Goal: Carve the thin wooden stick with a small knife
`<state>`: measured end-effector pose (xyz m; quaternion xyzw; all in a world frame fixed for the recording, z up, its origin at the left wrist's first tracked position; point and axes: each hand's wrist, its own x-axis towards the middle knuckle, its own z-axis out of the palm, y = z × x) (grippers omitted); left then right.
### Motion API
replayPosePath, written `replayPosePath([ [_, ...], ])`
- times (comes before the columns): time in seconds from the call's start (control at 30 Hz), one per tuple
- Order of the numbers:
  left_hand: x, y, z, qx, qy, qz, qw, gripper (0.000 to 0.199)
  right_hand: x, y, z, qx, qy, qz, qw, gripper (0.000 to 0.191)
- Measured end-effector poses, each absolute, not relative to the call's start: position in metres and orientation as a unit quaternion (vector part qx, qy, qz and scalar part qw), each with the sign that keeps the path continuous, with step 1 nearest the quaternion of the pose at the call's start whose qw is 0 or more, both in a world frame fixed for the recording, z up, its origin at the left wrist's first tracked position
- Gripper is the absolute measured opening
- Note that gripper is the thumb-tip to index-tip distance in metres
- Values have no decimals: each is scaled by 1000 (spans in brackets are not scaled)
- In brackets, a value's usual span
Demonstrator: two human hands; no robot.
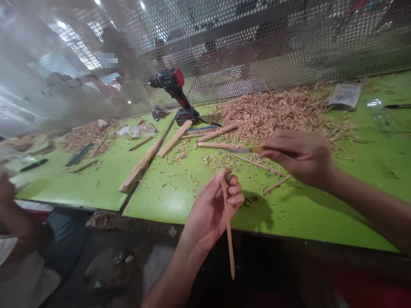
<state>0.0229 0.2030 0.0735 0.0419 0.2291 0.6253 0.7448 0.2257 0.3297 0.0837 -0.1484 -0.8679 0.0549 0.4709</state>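
Observation:
My left hand (216,205) is closed round a slender wooden stick (230,239), whose pointed end hangs down past the table's front edge. To the right, my right hand (298,156) grips a knife (242,149) by its handle, with the blade pointing left over the green table (167,196). Beside the blade lies a pale wooden stick (212,145); whether they touch is hard to tell. Thin wood pieces (278,185) and scattered shavings lie between and beyond my hands.
A drill (175,92) stands at the back beside a large shavings pile (276,113). A long wooden bar (141,167) and a flat strip (175,139) lie left of centre. Another person's arm (16,214) is at far left. Perforated metal (257,51) rises behind.

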Motion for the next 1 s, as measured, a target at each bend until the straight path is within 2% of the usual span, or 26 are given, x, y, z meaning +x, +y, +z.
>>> replayPosePath([
  [0.07, 24, 206, 74, 40, 245, 623, 741, 32, 220, 322, 79, -141, -888, 51, 434, 11],
  [0.23, 24, 209, 72, 42, 268, 622, 735, 16, 215, 310, 66, -128, -917, -5, 379, 25],
  [0.37, 25, 211, 71, 10, 289, 617, 732, 19, 214, 306, 62, -119, -936, -34, 331, 29],
  [0.87, 29, 210, 69, 25, 234, 632, 739, 16, 218, 309, 60, -138, -919, -76, 363, 21],
  [1.0, 28, 208, 65, 58, 222, 642, 731, 7, 217, 308, 61, -130, -918, -74, 366, 18],
])
